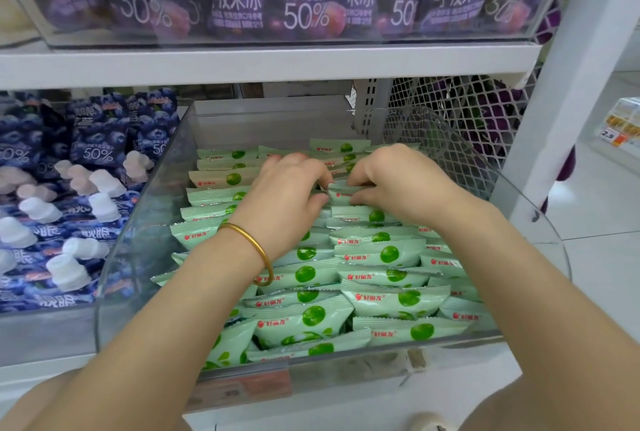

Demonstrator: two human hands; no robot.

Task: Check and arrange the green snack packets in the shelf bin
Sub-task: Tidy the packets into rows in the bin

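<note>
The clear bin (pixel 114 292) is full of green packets (pixel 394 299), lined up in rows from the front wall to the back. They look light, puffy and soft, and the smooth, shiny wrap may slip. Past the middle, the left hand (pixel 287 191) and the right hand (pixel 394 177) meet with their fingers curled. Each pinches one end of a single packet (pixel 341 194) between thumb and fingers, down among the others. The flat crimped ends look like the best spots to hold. Squeezing the fat middle might crush the snack. More packets lie behind the hands.
</note>
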